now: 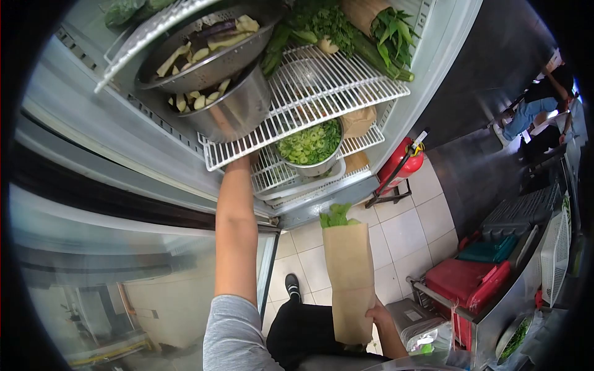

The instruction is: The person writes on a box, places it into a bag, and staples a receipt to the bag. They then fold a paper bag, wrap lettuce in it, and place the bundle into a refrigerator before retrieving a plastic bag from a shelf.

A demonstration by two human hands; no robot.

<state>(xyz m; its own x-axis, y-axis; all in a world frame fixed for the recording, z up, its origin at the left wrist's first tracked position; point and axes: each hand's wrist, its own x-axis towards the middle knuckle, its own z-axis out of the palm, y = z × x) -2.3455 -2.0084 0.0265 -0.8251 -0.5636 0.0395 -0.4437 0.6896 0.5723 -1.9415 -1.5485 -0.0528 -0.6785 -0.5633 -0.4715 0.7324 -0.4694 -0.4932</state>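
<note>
My left arm reaches into an open fridge, beneath a white wire shelf [322, 99]. The hand itself is mostly hidden by the shelf and a steel pot [238, 114]. On the shelf above, the pot and a colander [148, 74] hold cut pieces of vegetable. To the right of my left forearm, on the lower shelf, is a bowl of chopped greens [309, 145]. My right hand [378, 312] is wrapped round the lower right side of a brown paper bag [349, 278], held upright, with green leaves [337, 215] sticking out of its top.
A red fire extinguisher [402, 164] stands right of the fridge. The glass door [154, 290] is at the left. Red and teal bins [467, 281] and a steel counter are at the lower right. Another person [535, 114] is in the far upper right.
</note>
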